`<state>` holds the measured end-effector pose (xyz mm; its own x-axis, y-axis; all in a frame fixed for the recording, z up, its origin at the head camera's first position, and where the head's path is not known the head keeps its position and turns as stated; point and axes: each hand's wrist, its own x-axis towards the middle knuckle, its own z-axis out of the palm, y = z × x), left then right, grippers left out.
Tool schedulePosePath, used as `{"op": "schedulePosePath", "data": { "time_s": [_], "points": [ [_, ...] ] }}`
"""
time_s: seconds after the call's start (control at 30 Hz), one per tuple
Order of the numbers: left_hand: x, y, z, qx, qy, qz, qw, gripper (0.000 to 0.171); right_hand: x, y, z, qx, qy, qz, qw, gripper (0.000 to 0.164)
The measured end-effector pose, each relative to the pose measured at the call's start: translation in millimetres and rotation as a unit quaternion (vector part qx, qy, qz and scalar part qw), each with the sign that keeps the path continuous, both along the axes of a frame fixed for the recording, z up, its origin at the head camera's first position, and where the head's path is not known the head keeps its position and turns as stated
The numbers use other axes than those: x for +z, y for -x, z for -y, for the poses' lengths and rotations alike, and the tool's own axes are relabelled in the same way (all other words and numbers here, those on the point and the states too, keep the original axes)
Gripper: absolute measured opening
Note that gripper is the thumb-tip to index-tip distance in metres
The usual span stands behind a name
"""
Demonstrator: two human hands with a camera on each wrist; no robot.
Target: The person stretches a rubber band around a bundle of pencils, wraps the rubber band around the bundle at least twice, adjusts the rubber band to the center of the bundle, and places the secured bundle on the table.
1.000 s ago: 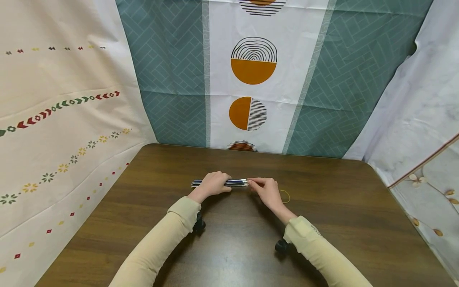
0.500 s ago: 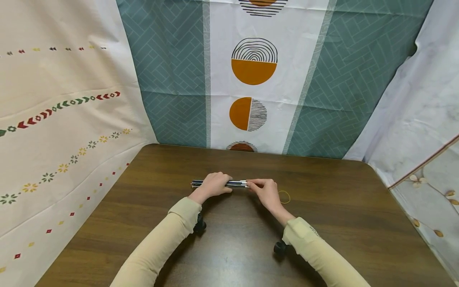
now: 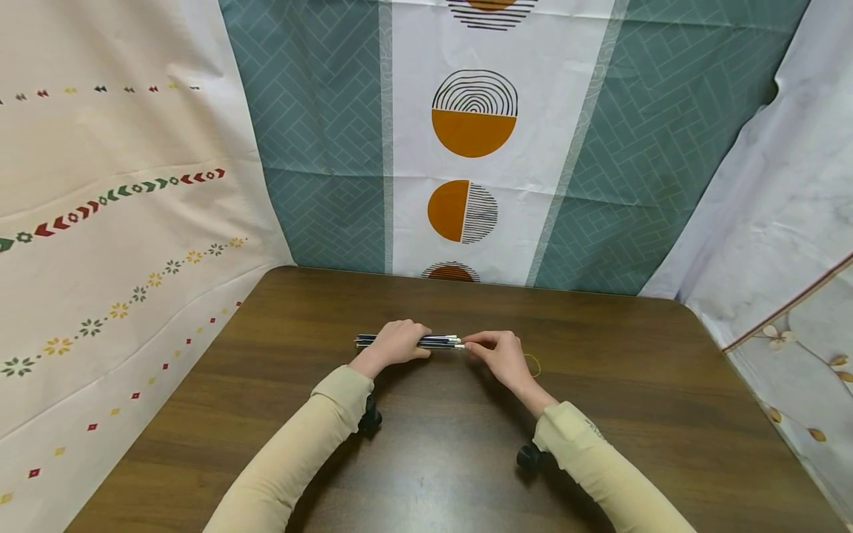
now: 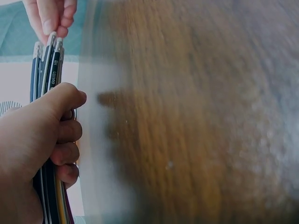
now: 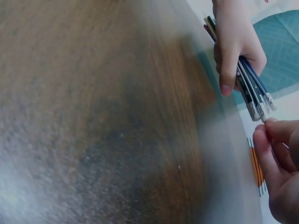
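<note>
My left hand (image 3: 397,342) grips a bundle of pencils (image 3: 440,341) lying crosswise above the table. The left wrist view shows its thumb and fingers wrapped round the dark pencils (image 4: 55,67), which have white eraser ends. In the right wrist view, my right hand (image 5: 280,158) pinches the eraser end of one pencil between thumb and forefinger, and that end juts slightly past the others. From the head view, the right hand (image 3: 503,359) is at the bundle's right end. The pencils' middle is hidden inside the left hand.
A thin yellow rubber band (image 3: 535,364) lies on the brown wooden table (image 3: 426,429), just right of the right hand. Patterned cloths (image 3: 333,148) hang behind the table and at both sides. A black wrist device (image 3: 529,457) shows below each sleeve.
My right hand has shifted slightly to the right, and one pencil end now sticks out further from the bundle. The left hand keeps its grip in nearly the same place.
</note>
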<state>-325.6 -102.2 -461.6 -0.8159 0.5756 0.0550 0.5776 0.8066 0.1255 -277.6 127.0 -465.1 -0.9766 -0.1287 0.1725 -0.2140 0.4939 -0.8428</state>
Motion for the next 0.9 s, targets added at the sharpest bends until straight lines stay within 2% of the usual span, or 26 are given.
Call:
{"op": "schedulePosePath", "data": {
  "time_s": [0.33, 0.57, 0.63, 0.77, 0.9],
  "points": [
    [1.2, -0.1, -3, -0.003, -0.011, 0.011, 0.9999, 0.018, -1.1, -0.5, 6, -0.004, 0.064, 0.021, 0.998, 0.011],
    [0.3, -1.2, -3, 0.000, -0.003, 0.008, 1.0000, 0.021, -1.0, -3.1, 11, 0.012, 0.061, 0.043, 0.997, 0.014],
    [0.0, -2.1, -2, 0.000, -0.002, 0.006, 1.0000, 0.021, -0.7, -3.5, 12, 0.013, 0.043, 0.038, 0.998, 0.014],
    [0.0, -2.3, -2, 0.002, 0.001, 0.003, 1.0000, 0.022, 1.8, -3.7, 9, 0.020, -0.046, -0.028, 0.998, 0.007],
    [1.2, -1.4, -2, 0.003, -0.001, 0.007, 1.0000, 0.023, 2.4, 0.2, 7, 0.064, -0.143, -0.092, 0.983, 0.005]
  ]
}}
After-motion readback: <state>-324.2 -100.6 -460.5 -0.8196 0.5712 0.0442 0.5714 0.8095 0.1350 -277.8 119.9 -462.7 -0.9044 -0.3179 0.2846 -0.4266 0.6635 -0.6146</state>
